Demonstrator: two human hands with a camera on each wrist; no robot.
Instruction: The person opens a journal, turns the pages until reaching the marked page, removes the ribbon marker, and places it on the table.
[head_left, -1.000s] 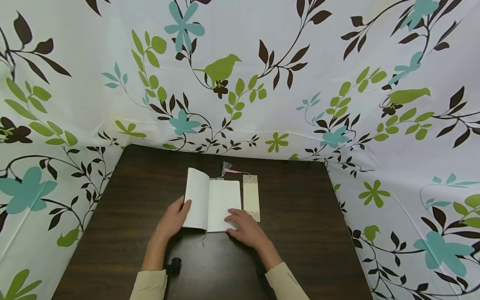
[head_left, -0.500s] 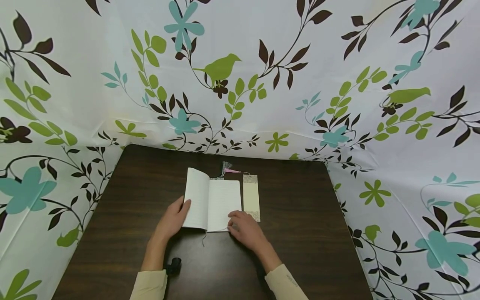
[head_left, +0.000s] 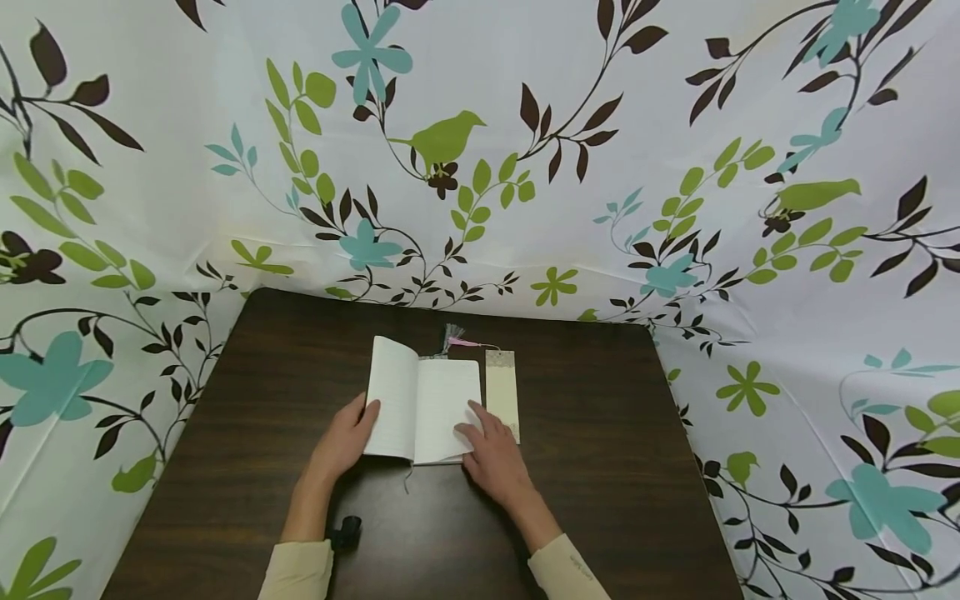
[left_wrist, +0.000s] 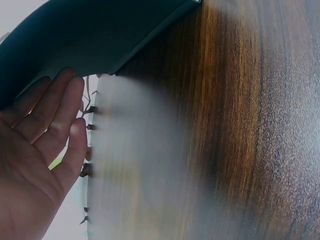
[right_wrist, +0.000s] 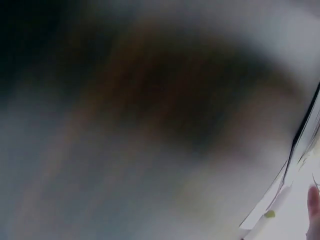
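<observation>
An open notebook [head_left: 447,400] with lined white pages lies on the dark table in the head view. Its left side is raised and tilted, and its dark cover [left_wrist: 100,35] shows from below in the left wrist view. My left hand [head_left: 345,437] holds that side, thumb on the page edge and fingers behind the cover. At the lower right corner, my right hand [head_left: 497,458] touches the right page, whose bottom edge looks slightly lifted. White page edges [right_wrist: 260,215] and a fingertip show in the right wrist view; the rest is blurred.
A cream bookmark [head_left: 502,392] lies just right of the notebook, with a pink-and-grey tassel [head_left: 454,335] beyond the top edge. A thin ribbon [head_left: 407,479] hangs from the spine. Patterned cloth [head_left: 555,208] surrounds the wood-grain table [head_left: 615,467] at the back and sides.
My right hand drew in toward the page corner with bent fingers, then spread them a little up the page's right edge. My left hand stays on the left side.
</observation>
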